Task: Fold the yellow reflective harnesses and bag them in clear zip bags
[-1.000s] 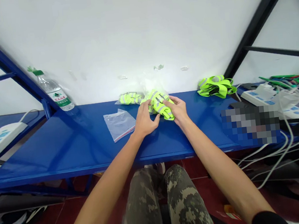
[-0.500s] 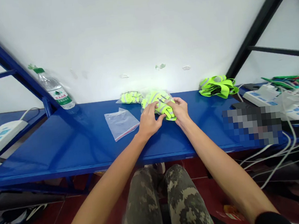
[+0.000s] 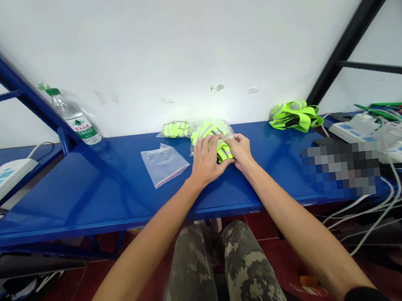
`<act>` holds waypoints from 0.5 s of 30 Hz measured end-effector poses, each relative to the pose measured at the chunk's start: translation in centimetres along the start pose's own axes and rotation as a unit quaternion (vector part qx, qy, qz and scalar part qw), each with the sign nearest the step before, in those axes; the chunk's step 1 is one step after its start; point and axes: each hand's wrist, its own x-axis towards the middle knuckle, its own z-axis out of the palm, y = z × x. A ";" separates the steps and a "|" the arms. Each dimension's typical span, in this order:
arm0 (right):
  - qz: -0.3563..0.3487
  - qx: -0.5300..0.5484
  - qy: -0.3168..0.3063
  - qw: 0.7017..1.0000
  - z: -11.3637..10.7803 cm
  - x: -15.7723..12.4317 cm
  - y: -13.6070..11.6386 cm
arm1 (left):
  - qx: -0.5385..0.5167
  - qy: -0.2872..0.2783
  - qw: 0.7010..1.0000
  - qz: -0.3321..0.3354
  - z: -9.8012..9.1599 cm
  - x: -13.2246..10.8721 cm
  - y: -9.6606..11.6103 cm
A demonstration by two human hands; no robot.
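White wall (image 3: 182, 42), marked with a few scuffed patches, rises behind a blue tabletop (image 3: 83, 191). Near the middle of its far half sits a bright yellow-green bundle (image 3: 225, 152) with grey reflective stripes, wrapped in clear plastic. From the left, the left hand (image 3: 207, 162) lies across it, fingers bent over its top and thumb stretched along the near edge toward the other hand; whether they grip or only press cannot be told. On the other side, the right hand (image 3: 241, 150) has its fingers closed on the bundle's right end.

Just behind and left of it, by the wall, rests a second bagged bundle (image 3: 176, 130). A clear flat bag (image 3: 164, 164) with a red line along its near edge lies left of the left hand. Well apart to the right, a loose yellow-green strap coil (image 3: 295, 115) sits against the wall. At far left, a water bottle (image 3: 79, 120) with a green cap stands near the blue frame (image 3: 7, 80). White cables (image 3: 384, 220) hang at right.
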 end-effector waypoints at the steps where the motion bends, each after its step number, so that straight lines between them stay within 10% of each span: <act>1: 0.000 0.001 -0.013 1.000 0.0 -0.1 0.0 | 0.003 0.002 1.000 -0.005 0.1 0.0 -0.2; 15: -0.052 -0.061 -0.047 0.996 0.1 0.0 0.7 | 0.096 -0.040 0.992 -0.065 0.8 0.6 -0.4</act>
